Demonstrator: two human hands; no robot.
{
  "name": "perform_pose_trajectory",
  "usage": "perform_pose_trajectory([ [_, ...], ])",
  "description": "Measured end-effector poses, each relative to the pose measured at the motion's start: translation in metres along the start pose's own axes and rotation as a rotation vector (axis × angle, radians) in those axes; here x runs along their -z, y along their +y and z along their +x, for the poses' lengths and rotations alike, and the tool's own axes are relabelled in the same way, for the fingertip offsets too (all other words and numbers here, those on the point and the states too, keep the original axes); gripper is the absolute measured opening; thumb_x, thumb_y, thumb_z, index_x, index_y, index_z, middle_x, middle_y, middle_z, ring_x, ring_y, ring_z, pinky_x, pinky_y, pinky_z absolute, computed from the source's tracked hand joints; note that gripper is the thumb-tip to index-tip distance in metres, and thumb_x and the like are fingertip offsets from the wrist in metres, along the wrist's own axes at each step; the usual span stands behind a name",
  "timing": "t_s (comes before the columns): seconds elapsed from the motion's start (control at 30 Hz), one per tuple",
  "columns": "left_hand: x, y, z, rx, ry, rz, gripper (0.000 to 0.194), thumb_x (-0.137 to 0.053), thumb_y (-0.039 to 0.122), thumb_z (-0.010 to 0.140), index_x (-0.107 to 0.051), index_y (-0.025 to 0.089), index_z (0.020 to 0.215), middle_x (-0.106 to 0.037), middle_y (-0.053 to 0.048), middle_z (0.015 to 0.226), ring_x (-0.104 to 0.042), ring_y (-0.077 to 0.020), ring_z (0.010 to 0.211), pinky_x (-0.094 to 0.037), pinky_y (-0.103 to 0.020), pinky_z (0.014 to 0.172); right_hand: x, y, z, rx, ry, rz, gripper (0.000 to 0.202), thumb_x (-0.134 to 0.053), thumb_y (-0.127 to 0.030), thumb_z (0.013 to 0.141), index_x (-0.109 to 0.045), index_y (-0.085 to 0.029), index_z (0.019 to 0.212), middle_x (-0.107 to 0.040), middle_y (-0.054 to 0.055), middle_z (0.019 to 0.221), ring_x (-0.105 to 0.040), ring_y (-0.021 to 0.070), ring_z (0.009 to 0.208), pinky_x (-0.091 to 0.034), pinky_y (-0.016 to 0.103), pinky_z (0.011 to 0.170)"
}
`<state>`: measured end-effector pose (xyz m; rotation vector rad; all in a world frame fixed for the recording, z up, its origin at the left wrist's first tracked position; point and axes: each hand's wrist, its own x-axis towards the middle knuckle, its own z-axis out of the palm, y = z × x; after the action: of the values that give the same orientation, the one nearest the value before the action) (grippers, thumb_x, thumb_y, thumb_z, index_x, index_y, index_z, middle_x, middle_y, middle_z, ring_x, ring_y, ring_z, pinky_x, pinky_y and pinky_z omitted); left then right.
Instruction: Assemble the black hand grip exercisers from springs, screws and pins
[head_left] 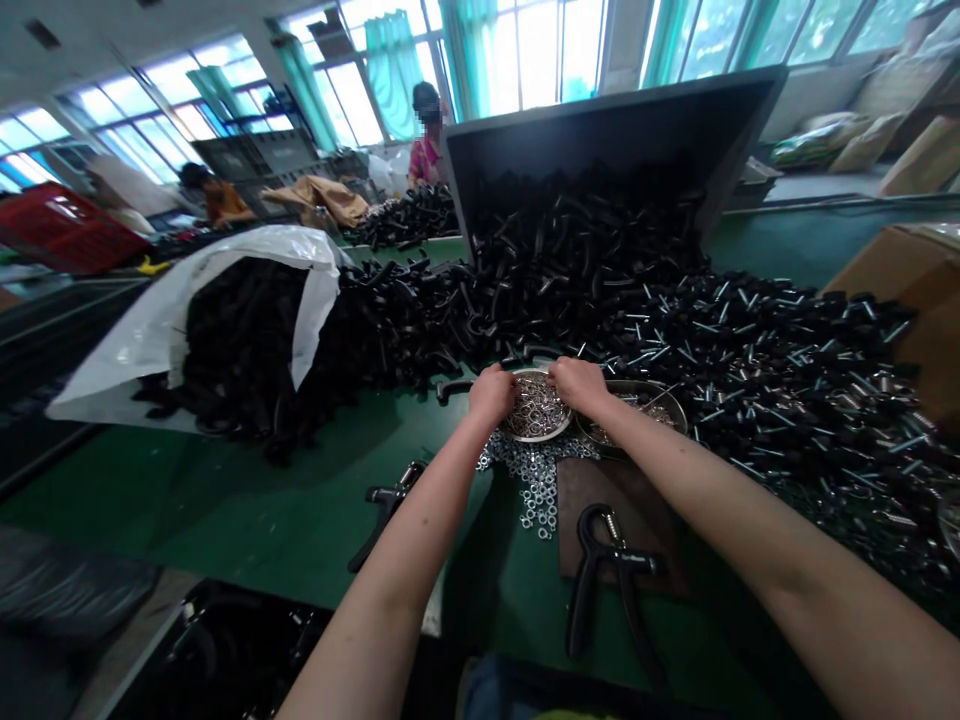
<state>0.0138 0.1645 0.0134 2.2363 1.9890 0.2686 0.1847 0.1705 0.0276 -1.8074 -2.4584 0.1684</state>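
Both hands are at a round metal bowl (534, 438) filled with small shiny metal parts. My left hand (491, 395) is closed on its left rim, and my right hand (581, 385) is closed on the far right rim. Just right of it, partly behind my right forearm, stands a second metal dish (679, 412) with small parts. Loose metal nuts (541, 488) spread over the table in front of the bowl. A black hand gripper with a spring (596, 560) lies on a brown board (576, 482); another hand gripper (384, 510) is partly hidden by my left forearm.
Black handles (405, 320) are heaped behind the bowl, spilling from a tipped grey bin (615, 110) and a white bag (150, 340). Black parts with metal screws (735, 350) pile up at right, near a cardboard box (877, 265). Two people (427, 150) sit farther back.
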Motion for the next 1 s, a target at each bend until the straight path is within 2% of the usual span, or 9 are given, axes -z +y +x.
perform_pose_trajectory([
  [0.2,-0.008,0.010,0.008,0.092,-0.009,-0.091,0.018,-0.055,0.022,0.077,-0.068,0.017,0.087,-0.064,-0.013,0.101,-0.058,-0.0259,0.098,-0.045,-0.034,0.083,0.010,0.003,-0.028,-0.014,0.082,0.176,0.031,-0.039,-0.032,0.089,-0.065,-0.019,0.102,-0.068,0.009,0.101,-0.060,0.0218,0.094,-0.041,0.031,0.078],
  [0.4,0.004,0.012,-0.010,0.145,0.044,-0.370,0.025,-0.044,0.021,0.086,-0.055,0.015,0.107,-0.064,-0.013,0.101,-0.058,-0.0227,0.098,-0.044,-0.035,0.083,0.019,0.019,-0.107,0.033,0.065,0.397,0.028,-0.036,-0.031,0.090,-0.061,-0.018,0.088,-0.067,0.002,0.082,-0.058,0.0127,0.074,-0.039,0.023,0.066],
  [0.5,0.006,0.018,-0.039,0.139,0.008,-0.566,0.025,-0.040,0.027,0.090,-0.055,0.014,0.105,-0.065,-0.009,0.087,-0.060,-0.0146,0.074,-0.047,-0.026,0.068,0.007,0.028,-0.152,0.063,-0.052,0.532,0.025,-0.039,-0.031,0.089,-0.058,-0.017,0.080,-0.063,0.002,0.073,-0.056,0.0133,0.068,-0.037,0.024,0.062],
  [0.57,0.002,0.025,-0.067,0.145,-0.086,-0.772,0.026,-0.046,0.034,0.089,-0.059,0.013,0.094,-0.064,-0.006,0.078,-0.054,-0.0085,0.057,-0.044,-0.019,0.053,-0.006,0.032,-0.173,0.058,-0.130,0.561,0.024,-0.039,-0.031,0.089,-0.056,-0.018,0.078,-0.061,0.002,0.072,-0.055,0.0139,0.068,-0.037,0.025,0.062],
  [0.67,-0.009,0.038,-0.117,0.306,-0.403,-1.392,0.021,-0.062,0.032,0.079,-0.063,0.011,0.084,-0.062,-0.004,0.073,-0.045,-0.0016,0.045,-0.035,-0.012,0.041,-0.024,0.033,-0.188,0.009,-0.189,0.547,0.025,-0.038,-0.032,0.089,-0.055,-0.018,0.078,-0.061,0.001,0.072,-0.056,0.0141,0.068,-0.037,0.025,0.061],
  [0.73,-0.017,0.045,-0.147,0.443,-0.600,-1.684,0.020,-0.069,0.024,0.074,-0.065,0.011,0.087,-0.065,-0.005,0.079,-0.047,-0.0002,0.046,-0.036,-0.009,0.040,-0.030,0.032,-0.190,-0.012,-0.193,0.506,0.025,-0.038,-0.032,0.090,-0.056,-0.019,0.080,-0.062,0.001,0.073,-0.056,0.0140,0.068,-0.037,0.024,0.061],
  [0.77,-0.020,0.047,-0.159,0.475,-0.650,-1.727,0.022,-0.071,0.022,0.072,-0.065,0.011,0.090,-0.066,-0.006,0.083,-0.050,-0.0004,0.048,-0.038,-0.009,0.041,-0.032,0.032,-0.189,-0.017,-0.188,0.481,0.025,-0.037,-0.032,0.090,-0.056,-0.019,0.081,-0.063,0.002,0.074,-0.057,0.0140,0.068,-0.037,0.024,0.061],
  [0.83,-0.025,0.051,-0.178,0.471,-0.662,-1.718,0.029,-0.073,0.020,0.069,-0.064,0.011,0.096,-0.068,-0.009,0.091,-0.055,-0.0024,0.052,-0.042,-0.010,0.044,-0.034,0.031,-0.188,-0.021,-0.176,0.438,0.025,-0.036,-0.032,0.091,-0.056,-0.019,0.082,-0.064,0.002,0.075,-0.058,0.0141,0.070,-0.037,0.024,0.062],
  [1.0,-0.029,0.057,-0.195,0.352,-0.539,-1.559,0.036,-0.075,0.030,0.067,-0.059,0.012,0.094,-0.070,-0.008,0.086,-0.063,-0.0113,0.063,-0.050,-0.019,0.053,-0.033,0.024,-0.190,-0.021,-0.139,0.335,0.022,-0.037,-0.029,0.091,-0.056,-0.017,0.087,-0.065,0.007,0.084,-0.059,0.0170,0.078,-0.036,0.026,0.066],
])
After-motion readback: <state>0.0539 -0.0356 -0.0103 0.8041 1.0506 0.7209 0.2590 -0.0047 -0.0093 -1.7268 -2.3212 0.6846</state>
